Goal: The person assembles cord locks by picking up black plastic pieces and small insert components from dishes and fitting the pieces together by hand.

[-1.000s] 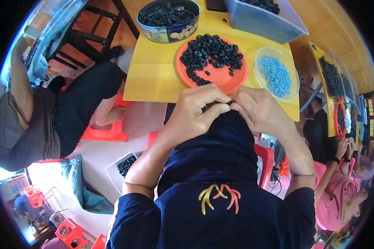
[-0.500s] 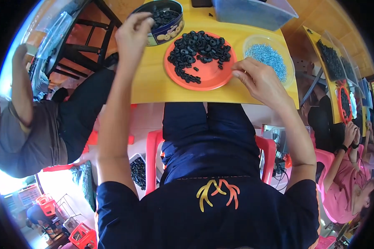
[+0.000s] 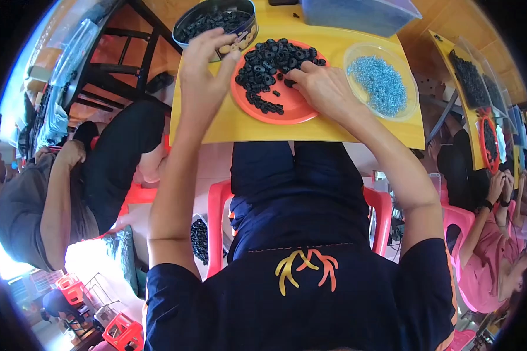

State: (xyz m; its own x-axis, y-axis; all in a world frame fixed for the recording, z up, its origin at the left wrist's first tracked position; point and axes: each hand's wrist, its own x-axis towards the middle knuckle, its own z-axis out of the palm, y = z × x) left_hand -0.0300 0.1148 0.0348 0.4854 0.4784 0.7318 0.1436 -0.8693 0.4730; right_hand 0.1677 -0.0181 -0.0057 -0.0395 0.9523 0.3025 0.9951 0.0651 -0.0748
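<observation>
A round orange plastic plate, heaped with small black ring-like parts, is set on the yellow tabletop. These are touched by the right hand, fingers drawn narrow; whether one is gripped cannot be told. The left hand is held wide-fingered before a rounded printed metal tin.

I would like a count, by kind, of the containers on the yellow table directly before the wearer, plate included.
Round tin: 1
Red plate: 1
Clear round dish: 1
Bluish plastic bin, partly out of view: 1
Total: 4
</observation>
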